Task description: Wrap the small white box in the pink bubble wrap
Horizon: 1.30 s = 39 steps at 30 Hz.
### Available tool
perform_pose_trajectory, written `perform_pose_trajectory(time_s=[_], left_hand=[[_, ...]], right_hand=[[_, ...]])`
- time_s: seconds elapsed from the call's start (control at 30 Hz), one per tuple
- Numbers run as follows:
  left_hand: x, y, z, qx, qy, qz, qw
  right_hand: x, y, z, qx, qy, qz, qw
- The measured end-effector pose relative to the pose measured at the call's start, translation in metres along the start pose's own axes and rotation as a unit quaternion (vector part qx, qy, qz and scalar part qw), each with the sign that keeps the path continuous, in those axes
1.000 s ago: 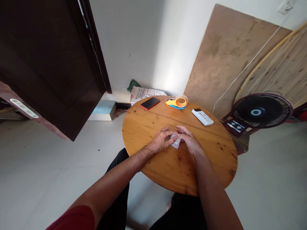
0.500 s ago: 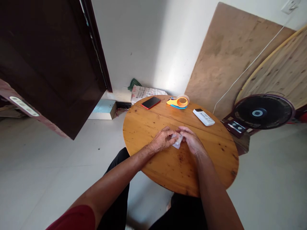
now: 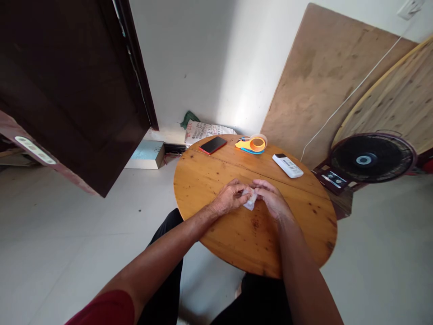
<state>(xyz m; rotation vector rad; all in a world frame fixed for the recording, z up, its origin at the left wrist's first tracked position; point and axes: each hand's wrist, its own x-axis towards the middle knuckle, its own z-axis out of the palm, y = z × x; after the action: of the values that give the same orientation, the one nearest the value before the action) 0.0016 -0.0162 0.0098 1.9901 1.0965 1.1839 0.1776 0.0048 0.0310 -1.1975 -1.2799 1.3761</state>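
A small, pale, crumpled plastic piece (image 3: 249,203) is between my hands, over the round wooden table (image 3: 203,180). My left hand (image 3: 230,197) grips its left side, fingers bent around the upper edge. On the other side, my right hand (image 3: 270,197) has its thumb and fingers closed at the piece's upper right edge. Whatever lies inside or under the plastic is too small to tell.
Toward the table's back lie a red-edged phone (image 3: 213,145), an orange tape dispenser (image 3: 252,144) and a white device (image 3: 287,165). Right of the table stands a black fan (image 3: 372,158). A printed sack (image 3: 206,130) and pale box (image 3: 145,154) are beyond.
The fingers of my right hand have shifted slightly at the plastic's edge. My left hand and the plastic look almost unmoved.
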Motion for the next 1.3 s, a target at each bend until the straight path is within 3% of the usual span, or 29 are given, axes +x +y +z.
perform_pose_trajectory(time_s=[0.2, 0.37, 0.63, 0.9, 1.1, 1.3], left_hand=[[0.0, -0.004, 0.002, -0.007, 0.003, -0.016, 1.0], [0.0, -0.006, 0.003, -0.02, 0.009, -0.002, 1.0], [-0.001, -0.007, 0.003, -0.011, 0.008, 0.004, 1.0], [0.0, -0.006, 0.005, -0.028, 0.018, -0.022, 0.999], [0.0, -0.007, 0.006, -0.035, 0.02, -0.012, 0.999], [-0.001, -0.005, 0.003, -0.004, 0.012, 0.002, 1.0]], right_hand=[[0.0, 0.002, 0.007, -0.059, 0.045, -0.028, 0.997], [0.001, 0.002, 0.007, -0.093, 0.06, -0.091, 0.99], [0.003, 0.001, -0.007, -0.164, -0.009, -0.141, 0.976], [0.002, 0.001, -0.009, -0.176, 0.002, -0.158, 0.972], [-0.004, -0.011, -0.009, -0.207, -0.027, -0.144, 0.967], [-0.006, -0.012, -0.013, -0.242, -0.049, -0.203, 0.948]])
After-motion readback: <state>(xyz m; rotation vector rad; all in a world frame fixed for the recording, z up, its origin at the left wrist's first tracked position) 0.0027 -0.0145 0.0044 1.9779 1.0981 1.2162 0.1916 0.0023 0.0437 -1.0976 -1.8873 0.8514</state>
